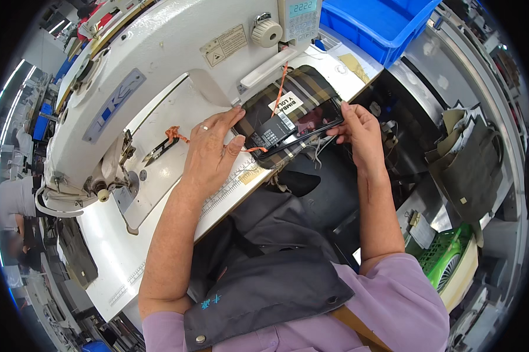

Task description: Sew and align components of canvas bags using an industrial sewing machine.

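Note:
A plaid fabric piece [308, 82] in brown, black and cream lies on the sewing machine's white bed, with a white printed label [285, 104] on it. Across its near part is a dark, glossy flat thing with a black rim [318, 122], possibly a phone; its kind is unclear. A black rectangular piece with a barcode [272, 132] overlaps its left end. My right hand [358, 130] pinches the rimmed thing's right end between thumb and fingers. My left hand [213, 146] rests at the plaid's left edge, fingers stretched and thumb apart, holding nothing visible.
The sewing machine [176, 53] arches over the left and far side. Thread snips [155, 151] tied with orange cord [173, 134] lie left of my left hand. A blue bin [370, 29] stands far right; dark fabric pieces [467, 164] and a green basket [446, 252] are at right.

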Motion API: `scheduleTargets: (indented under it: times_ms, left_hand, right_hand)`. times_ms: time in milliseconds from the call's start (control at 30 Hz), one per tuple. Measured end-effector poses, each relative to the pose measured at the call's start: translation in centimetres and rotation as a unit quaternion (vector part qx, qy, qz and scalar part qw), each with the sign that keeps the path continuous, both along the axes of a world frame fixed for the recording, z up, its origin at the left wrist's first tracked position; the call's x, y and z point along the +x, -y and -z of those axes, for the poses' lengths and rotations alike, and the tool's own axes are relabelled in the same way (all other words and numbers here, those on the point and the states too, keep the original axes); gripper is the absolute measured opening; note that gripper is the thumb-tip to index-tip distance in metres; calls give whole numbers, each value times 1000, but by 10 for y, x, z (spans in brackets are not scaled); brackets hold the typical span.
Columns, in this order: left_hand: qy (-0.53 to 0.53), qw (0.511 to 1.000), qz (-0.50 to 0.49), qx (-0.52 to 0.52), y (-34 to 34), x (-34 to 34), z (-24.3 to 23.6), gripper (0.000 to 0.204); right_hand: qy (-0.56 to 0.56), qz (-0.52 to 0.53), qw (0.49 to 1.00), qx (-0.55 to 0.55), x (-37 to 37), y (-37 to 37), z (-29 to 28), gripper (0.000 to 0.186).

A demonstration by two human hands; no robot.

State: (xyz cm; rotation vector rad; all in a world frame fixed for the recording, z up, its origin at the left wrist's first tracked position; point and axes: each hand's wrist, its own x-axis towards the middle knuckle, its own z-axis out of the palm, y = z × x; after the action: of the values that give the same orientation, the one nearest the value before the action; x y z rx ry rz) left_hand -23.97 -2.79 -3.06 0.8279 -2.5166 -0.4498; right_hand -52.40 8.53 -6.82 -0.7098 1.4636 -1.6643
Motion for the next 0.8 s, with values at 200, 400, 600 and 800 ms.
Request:
scheduleTargets:
  times_ms: [200, 400, 600, 800]
  left_hand:
    - [-3, 1000, -9, -4, -2, -2, -1, 71]
    - [1, 1000, -16, -26, -2, -2, 1, 69]
    - [12, 999, -19, -37, -2, -1, 1, 66]
    - [44, 998, -27, -39, -3, 0, -1, 83]
  right_hand:
    - [34, 25, 999, -30, -2, -8, 18, 29]
    - [52, 33, 997, -41, -9, -3, 7, 24]
    - [29, 14, 999, -13, -32, -8, 6, 23]
    - [24, 1, 1000, -11, -31, -8, 6, 23]
